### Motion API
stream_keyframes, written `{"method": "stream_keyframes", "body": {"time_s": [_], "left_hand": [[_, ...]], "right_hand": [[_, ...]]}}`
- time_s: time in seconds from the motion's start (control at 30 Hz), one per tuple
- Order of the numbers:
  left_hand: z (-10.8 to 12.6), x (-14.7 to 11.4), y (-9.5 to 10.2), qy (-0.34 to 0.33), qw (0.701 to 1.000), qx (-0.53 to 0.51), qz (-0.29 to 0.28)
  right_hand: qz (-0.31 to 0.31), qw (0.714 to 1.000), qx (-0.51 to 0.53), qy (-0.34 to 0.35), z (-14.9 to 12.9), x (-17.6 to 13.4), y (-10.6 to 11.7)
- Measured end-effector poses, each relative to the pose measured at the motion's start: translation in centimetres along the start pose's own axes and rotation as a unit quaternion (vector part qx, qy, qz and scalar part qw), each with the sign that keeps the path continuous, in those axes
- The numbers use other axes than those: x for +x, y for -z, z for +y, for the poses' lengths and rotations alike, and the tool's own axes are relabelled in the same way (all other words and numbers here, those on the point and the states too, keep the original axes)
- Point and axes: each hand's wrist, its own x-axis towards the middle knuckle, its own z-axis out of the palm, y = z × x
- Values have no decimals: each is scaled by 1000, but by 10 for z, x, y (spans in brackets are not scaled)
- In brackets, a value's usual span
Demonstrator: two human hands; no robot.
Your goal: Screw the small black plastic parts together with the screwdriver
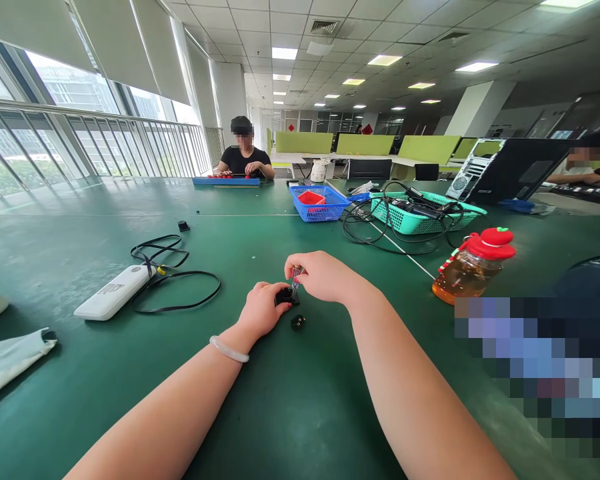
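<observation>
In the middle of the green table (275,413), my left hand (260,312) is closed on a small black object (283,297), pressing it to the tabletop. A pale bracelet (229,350) circles that wrist. Just above and to the right, my right hand (323,275) pinches a small see-through item (295,279) with pinkish and metallic parts. It stands upright, its lower end at the black object; whether they touch, I cannot tell. My fingers hide much of both. A shiny dark round piece (297,323) lies on the table just in front of my hands.
Left lie a white power bank (113,293) with a looped black cable (200,310), a small black piece (183,226) and a pale cloth (10,363). Beyond my hands are a blue basket (320,212) and a green cable basket (415,225). A red-lidded bottle (467,270) stands right. A person (245,153) sits opposite.
</observation>
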Motion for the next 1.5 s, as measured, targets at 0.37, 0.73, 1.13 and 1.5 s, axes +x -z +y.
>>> {"method": "stream_keyframes", "body": {"time_s": [0.37, 0.73, 1.13, 1.5], "left_hand": [[1, 1, 1, 10, 1000, 11, -9], [-5, 3, -4, -8, 999, 40, -5], [-8, 2, -9, -12, 1000, 9, 18], [-4, 3, -4, -4, 1000, 21, 5]], "right_hand": [[0, 996, -64, -62, -13, -2, 7], [-21, 998, -59, 4, -25, -1, 1], [-15, 985, -168, 40, -34, 3, -17], [37, 992, -106, 51, -36, -4, 2]]}}
